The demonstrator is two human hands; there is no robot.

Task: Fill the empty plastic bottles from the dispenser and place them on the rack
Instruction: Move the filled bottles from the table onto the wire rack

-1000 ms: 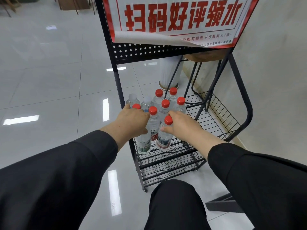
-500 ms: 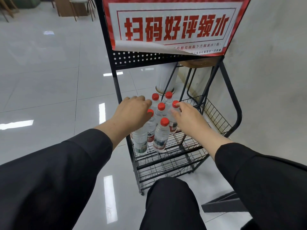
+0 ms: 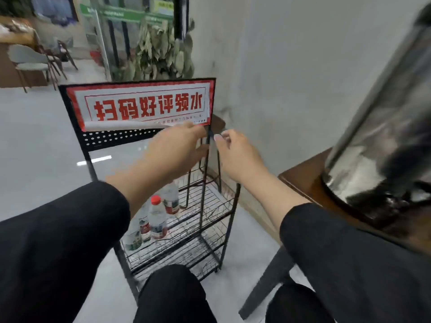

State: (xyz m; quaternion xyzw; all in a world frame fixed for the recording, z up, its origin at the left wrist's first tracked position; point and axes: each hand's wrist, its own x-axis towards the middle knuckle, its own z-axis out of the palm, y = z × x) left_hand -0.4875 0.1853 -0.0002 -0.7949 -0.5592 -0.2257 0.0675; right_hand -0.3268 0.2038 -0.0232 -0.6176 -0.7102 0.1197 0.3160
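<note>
A black wire rack (image 3: 211, 213) stands in front of me with a red and white sign (image 3: 144, 106) on top. Several clear plastic bottles (image 3: 156, 219) with red caps and labels stand on its upper wire shelf, partly hidden by my left forearm. My left hand (image 3: 173, 151) hovers above the rack with fingers spread and holds nothing. Beside it, my right hand (image 3: 236, 152) is raised with loosely curled fingers, also empty. A large steel dispenser (image 3: 382, 127) stands at the right on a dark wooden table (image 3: 303, 173).
A white wall runs behind and to the right of the rack. A dark stool leg (image 3: 263, 283) sits low at the right. My knees are at the bottom edge. Chairs (image 3: 30, 59), a plant (image 3: 161, 47) and glass doors lie far back across the glossy floor.
Both hands have left the bottles and risen above the rack. The view has swung up and right, bringing the dispenser and the far room into sight.
</note>
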